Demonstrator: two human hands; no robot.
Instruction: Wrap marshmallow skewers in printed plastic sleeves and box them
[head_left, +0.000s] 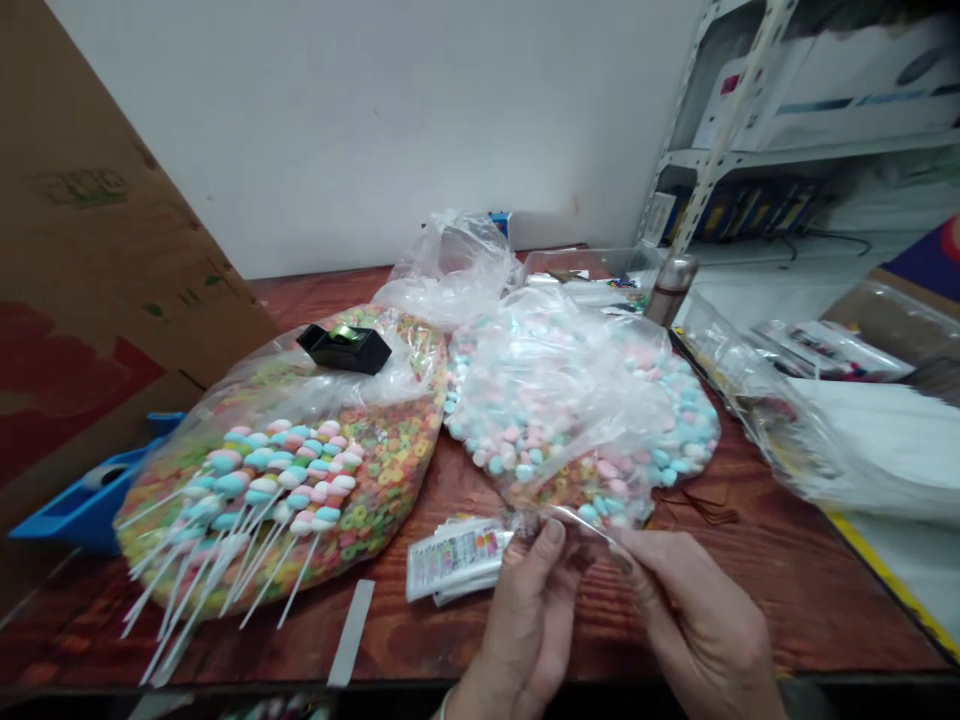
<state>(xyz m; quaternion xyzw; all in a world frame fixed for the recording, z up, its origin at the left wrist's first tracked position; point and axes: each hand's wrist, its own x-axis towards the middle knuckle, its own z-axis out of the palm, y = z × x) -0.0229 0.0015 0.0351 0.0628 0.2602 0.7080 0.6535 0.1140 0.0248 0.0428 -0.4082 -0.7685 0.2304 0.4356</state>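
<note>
My left hand and my right hand are low in the middle of the head view, both pinching the neck of a small clear bag filled with ring cereal and pastel marshmallows. The bag's top is twisted between my fingertips. Behind it lies a large clear bag of pink, blue and white marshmallows. A stack of printed labels lies on the wooden table just left of my left hand.
A big bag of coloured cereal rings lies at left, with several twisted marshmallow sticks and a black tape dispenser on top. A blue tape dispenser and a cardboard box are far left. Metal shelving stands at right.
</note>
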